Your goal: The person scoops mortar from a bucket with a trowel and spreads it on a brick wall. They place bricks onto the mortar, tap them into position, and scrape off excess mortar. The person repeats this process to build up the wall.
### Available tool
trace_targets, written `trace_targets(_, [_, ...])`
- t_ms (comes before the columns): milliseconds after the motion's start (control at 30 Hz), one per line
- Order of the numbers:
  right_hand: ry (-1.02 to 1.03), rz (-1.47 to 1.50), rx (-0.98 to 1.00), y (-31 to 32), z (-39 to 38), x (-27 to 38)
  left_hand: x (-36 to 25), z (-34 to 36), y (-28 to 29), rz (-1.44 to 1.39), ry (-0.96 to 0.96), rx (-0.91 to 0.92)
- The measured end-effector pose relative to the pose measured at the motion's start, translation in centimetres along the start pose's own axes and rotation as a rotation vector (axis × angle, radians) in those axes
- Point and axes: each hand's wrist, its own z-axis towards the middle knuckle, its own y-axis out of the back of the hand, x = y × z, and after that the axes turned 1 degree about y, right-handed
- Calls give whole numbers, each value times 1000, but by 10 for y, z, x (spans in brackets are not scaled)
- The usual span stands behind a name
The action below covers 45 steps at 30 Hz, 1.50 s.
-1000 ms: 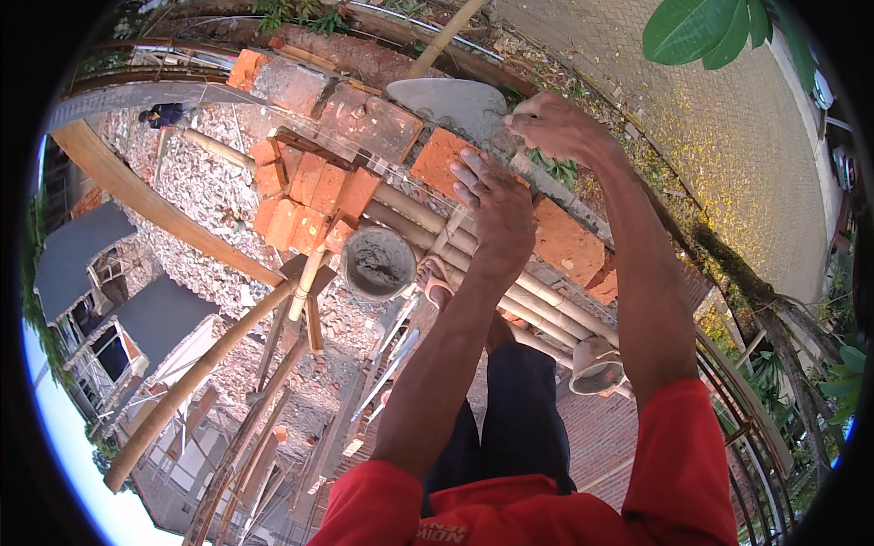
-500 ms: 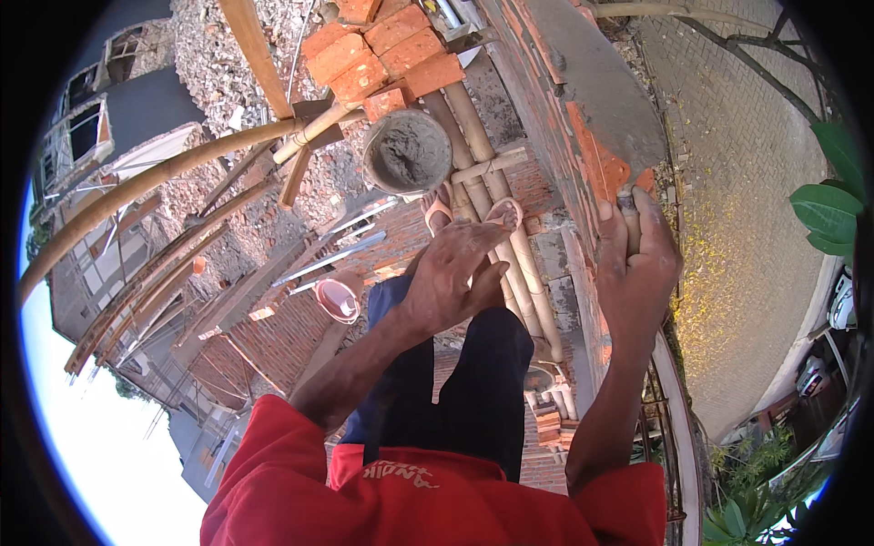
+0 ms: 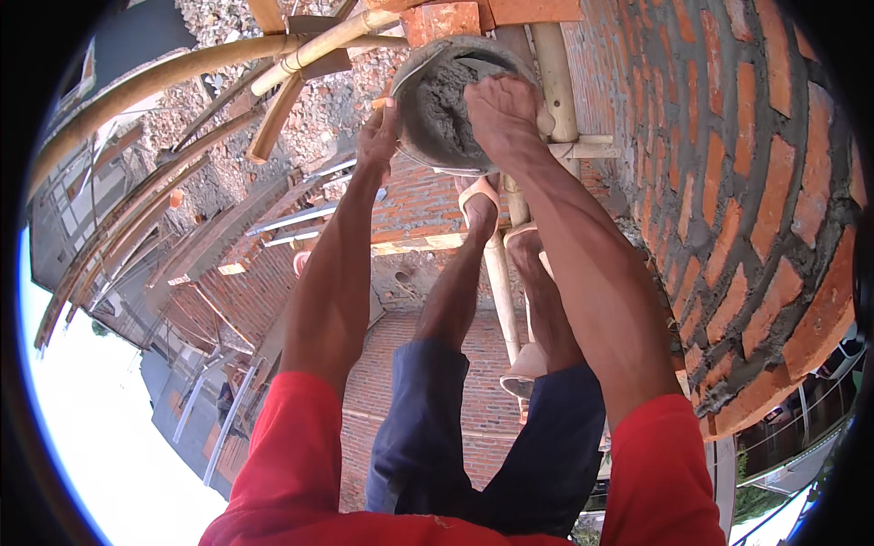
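A grey bucket (image 3: 421, 107) of wet mortar (image 3: 448, 107) sits at the upper middle, in front of red bricks (image 3: 442, 20). My left hand (image 3: 379, 136) grips the bucket's left rim, its fingers closed there. Inside the bucket, my right hand (image 3: 502, 114) is closed in a fist on a trowel (image 3: 482, 68), whose handle is hidden by the hand and whose blade shows partly above it.
A brick wall (image 3: 748, 191) with wet grey joints rises at the right. My sandalled feet stand on bamboo poles (image 3: 496, 291). Bamboo and timber members (image 3: 164, 77) cross the upper left above rubble. A second grey bucket (image 3: 521, 375) is lower down, beside my leg.
My view has swung down from the wall top to the bucket. The trowel has moved from the wall into the bucket, and my left hand has taken hold of the bucket's rim.
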Motion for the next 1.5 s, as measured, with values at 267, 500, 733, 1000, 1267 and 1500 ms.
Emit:
trace_targets(267, [193, -285, 90, 22, -93, -35, 10, -19, -44, 99, -503, -115])
trace_targets(500, [-186, -170, 227, -8, -76, -99, -2, -45, -111, 77, -656, -96])
trace_targets(733, [16, 56, 594, -61, -96, -124, 16, -59, -103, 111, -697, -54])
trace_targets(1000, [-275, 688, 263, -99, -116, -85, 7, -50, -96, 136, -761, -42])
trace_targets(1267, [-408, 963, 225, -88, -126, -52, -5, -36, -84, 110, -701, 37])
trace_targets(1500, [-454, 968, 225, -70, -135, -34, -26, -16, -61, 92, -505, 113])
